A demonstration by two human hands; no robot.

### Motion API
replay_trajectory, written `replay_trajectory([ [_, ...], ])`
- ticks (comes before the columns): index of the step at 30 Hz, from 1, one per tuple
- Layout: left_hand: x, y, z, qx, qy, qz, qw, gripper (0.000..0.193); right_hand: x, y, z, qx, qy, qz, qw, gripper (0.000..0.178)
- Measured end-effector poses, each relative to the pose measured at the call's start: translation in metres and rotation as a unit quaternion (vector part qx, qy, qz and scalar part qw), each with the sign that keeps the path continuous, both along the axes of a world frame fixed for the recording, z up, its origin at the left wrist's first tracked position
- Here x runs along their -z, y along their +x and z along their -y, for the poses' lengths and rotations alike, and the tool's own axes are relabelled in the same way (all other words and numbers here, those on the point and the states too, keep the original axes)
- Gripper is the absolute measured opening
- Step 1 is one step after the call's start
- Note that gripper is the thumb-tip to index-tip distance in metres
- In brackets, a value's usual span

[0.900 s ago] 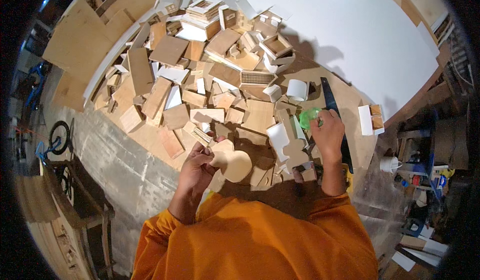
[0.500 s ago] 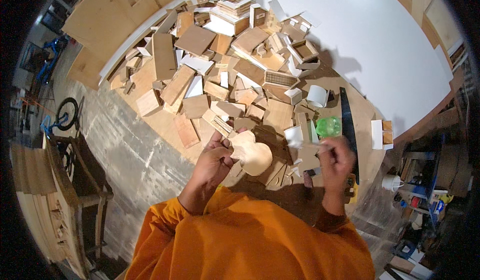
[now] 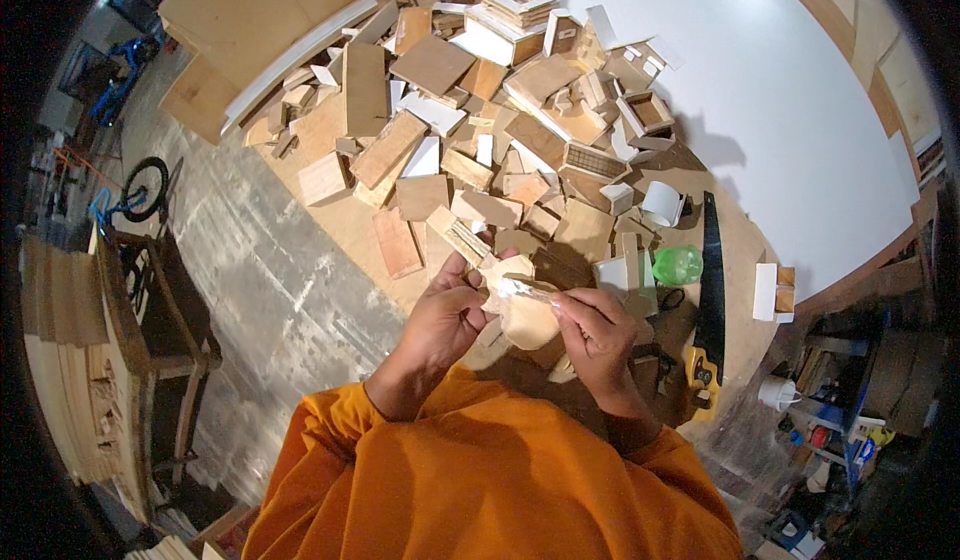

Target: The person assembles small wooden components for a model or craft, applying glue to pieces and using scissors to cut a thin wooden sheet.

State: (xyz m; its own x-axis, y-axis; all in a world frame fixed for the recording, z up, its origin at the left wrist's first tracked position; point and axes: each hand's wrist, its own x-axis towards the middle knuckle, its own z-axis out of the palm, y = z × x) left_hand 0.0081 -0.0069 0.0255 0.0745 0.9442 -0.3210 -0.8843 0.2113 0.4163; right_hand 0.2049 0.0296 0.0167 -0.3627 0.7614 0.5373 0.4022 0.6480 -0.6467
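The left hand (image 3: 446, 322) pinches the left edge of a wooden cutout (image 3: 530, 324) near wood blocks (image 3: 390, 152); it looks light and stiff, best gripped by its rim. The right hand (image 3: 598, 338) pinches a thin stick (image 3: 537, 291) at a white smear (image 3: 507, 286).

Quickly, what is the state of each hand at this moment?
Left hand: closed, holding a flat wooden piece.
Right hand: closed, holding a thin stick.

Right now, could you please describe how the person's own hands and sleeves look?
The left hand and right hand are bare: no gloves or watch can be seen. The orange sleeves look loose and plain, part of an orange top, and leave both wrists uncovered.
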Motion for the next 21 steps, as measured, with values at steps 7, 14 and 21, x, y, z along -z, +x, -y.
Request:
replay_trajectory([
  [7, 0.009, -0.004, 0.000, -0.015, -0.030, 0.005, 0.999, 0.064, -0.004, 0.008, 0.003, -0.013, 0.073, 0.077, 0.994, 0.021],
  [14, 0.005, -0.002, 0.000, -0.014, -0.039, -0.030, 0.999, 0.063, -0.008, 0.008, -0.001, -0.011, 0.010, 0.013, 1.000, 0.023],
  [21, 0.016, -0.003, 0.003, 0.012, -0.034, -0.091, 0.995, 0.062, -0.011, 0.018, -0.018, -0.058, 0.004, 0.091, 0.994, 0.021],
])
